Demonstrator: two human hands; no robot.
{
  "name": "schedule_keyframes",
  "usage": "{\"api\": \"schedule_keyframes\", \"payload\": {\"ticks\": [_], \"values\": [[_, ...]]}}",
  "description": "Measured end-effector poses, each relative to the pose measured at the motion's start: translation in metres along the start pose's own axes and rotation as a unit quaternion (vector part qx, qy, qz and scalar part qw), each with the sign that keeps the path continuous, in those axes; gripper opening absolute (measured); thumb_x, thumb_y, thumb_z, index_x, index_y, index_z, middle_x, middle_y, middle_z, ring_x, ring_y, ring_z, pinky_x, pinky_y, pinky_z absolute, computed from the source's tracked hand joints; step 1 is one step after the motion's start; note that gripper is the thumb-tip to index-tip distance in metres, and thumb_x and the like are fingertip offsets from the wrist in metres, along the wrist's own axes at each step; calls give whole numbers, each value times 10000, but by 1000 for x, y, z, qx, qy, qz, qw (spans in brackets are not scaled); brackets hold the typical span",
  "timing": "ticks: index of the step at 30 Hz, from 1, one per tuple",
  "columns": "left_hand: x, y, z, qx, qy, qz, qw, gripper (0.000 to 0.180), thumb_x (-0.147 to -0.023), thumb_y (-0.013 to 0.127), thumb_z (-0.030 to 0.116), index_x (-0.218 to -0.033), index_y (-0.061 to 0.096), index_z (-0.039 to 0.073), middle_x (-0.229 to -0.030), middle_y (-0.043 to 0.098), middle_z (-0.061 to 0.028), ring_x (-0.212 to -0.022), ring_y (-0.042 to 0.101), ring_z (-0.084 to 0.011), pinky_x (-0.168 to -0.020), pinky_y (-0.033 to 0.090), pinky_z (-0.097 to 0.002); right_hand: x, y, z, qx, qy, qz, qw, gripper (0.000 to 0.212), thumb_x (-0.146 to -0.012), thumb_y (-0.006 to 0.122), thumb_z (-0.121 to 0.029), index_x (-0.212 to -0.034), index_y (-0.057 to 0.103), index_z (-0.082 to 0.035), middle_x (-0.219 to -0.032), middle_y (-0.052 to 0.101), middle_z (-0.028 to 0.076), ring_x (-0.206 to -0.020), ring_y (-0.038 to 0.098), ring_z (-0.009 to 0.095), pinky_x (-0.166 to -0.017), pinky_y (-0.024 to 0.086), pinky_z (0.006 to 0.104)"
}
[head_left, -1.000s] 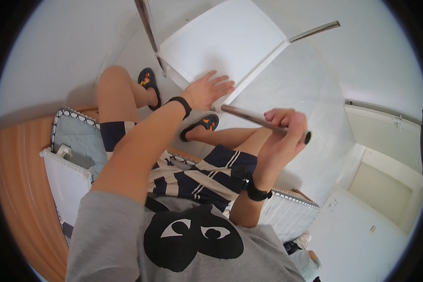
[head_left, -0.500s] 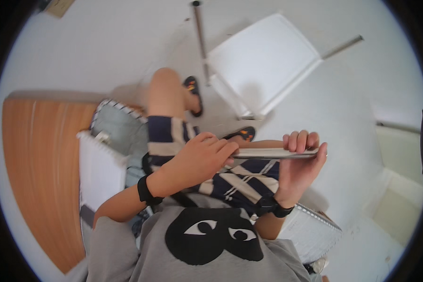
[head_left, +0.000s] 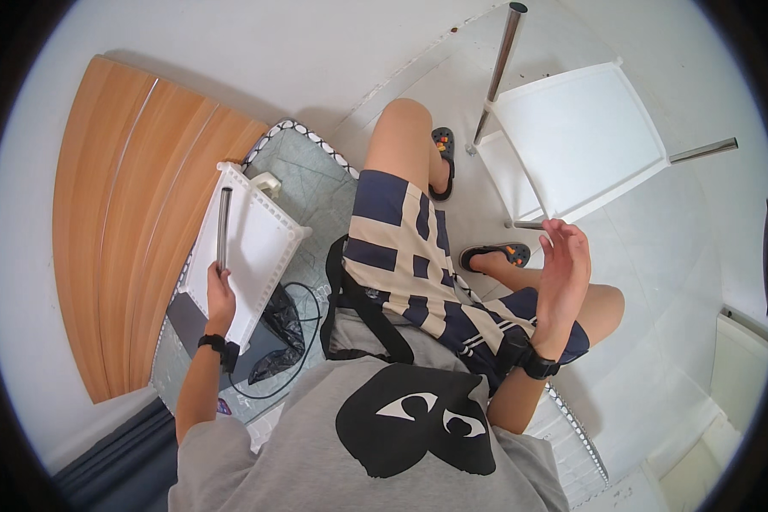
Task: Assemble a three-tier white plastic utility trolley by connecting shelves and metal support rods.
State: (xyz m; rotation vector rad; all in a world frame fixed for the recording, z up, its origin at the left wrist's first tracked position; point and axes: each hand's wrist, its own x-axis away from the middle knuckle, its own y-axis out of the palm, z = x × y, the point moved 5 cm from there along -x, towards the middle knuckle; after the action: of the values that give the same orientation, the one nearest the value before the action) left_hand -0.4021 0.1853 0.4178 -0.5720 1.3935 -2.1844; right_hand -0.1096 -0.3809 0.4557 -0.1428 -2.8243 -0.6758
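My left hand (head_left: 220,300) is closed round the lower end of a shiny metal tube (head_left: 224,224), which points away from me. The tube is over a white plastic shelf panel (head_left: 263,224) with a perforated rim, at my left. My right hand (head_left: 565,277) is raised above my right thigh, its fingers stretched and slightly curved, holding nothing. Just beyond it on the floor stands a white shelf panel (head_left: 580,128) fitted with metal tubes, one of them a tall leg (head_left: 505,60).
Behind the left panel is a wood-grain board (head_left: 136,230). A grey-green patterned mat (head_left: 303,171) lies beneath the panel, with a black plastic bag (head_left: 282,337) and a dark cable (head_left: 317,320) on it. Near my right elbow lies another white ridged panel (head_left: 572,444).
The metal bar that was between both hands at the middle has gone left with my left hand. My right hand has let go and opened. The view has swung to the left.
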Motion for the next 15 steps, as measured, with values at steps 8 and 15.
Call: {"api": "schedule_keyframes", "payload": {"ticks": [8, 15], "values": [[33, 4, -75, -51, -155, 53, 985, 301, -965, 450, 87, -1229, 433, -55, -1091, 558, -250, -1025, 561, -371, -920, 430, -410, -16, -29, 31, -27, 11, 71, 997, 272, -931, 571, -234, -1133, 548, -53, -1129, 589, 87, -1113, 551, 219, -957, 401, 356], [16, 11, -85, -164, -193, 74, 965, 292, -914, 533, 120, -1197, 499, 57, -1058, 629, -153, -1016, 593, -344, -865, 448, -450, -36, -72, 102, -137, 122, 166, 969, 423, -914, 595, -279, -1252, 437, -79, -1262, 491, 131, -1172, 514, 292, -981, 403, 417]]}}
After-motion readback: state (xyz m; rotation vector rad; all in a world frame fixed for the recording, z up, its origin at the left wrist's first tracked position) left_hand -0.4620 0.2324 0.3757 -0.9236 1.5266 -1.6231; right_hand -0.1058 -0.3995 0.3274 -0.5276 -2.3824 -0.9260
